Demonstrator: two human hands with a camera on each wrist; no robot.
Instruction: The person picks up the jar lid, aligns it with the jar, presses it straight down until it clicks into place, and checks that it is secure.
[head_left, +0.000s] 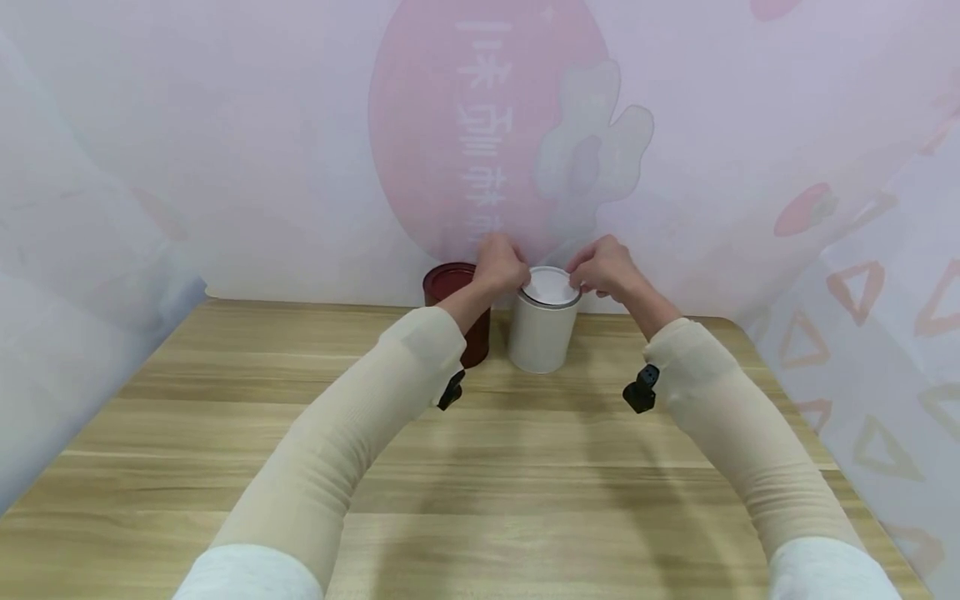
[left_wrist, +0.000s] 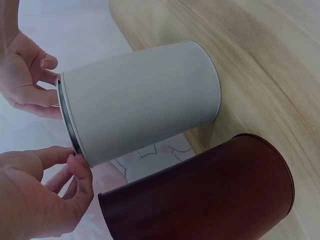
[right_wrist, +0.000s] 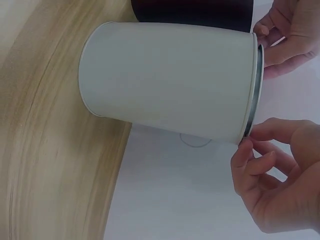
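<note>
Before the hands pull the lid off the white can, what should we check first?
1. White can stands upright on the table: ok.
2. Lid is on the can: ok.
3. Left hand has fingertips at the lid's rim: ok.
4. Right hand has fingertips at the rim on the other side: ok.
5. Red can stands close beside the white can and could get bumped: not ok.
6. How tightly the lid sits: cannot tell.

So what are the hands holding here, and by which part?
Both hands, left and right, pinch the top rim of the white can, one on each side; it stands on the table.
</note>
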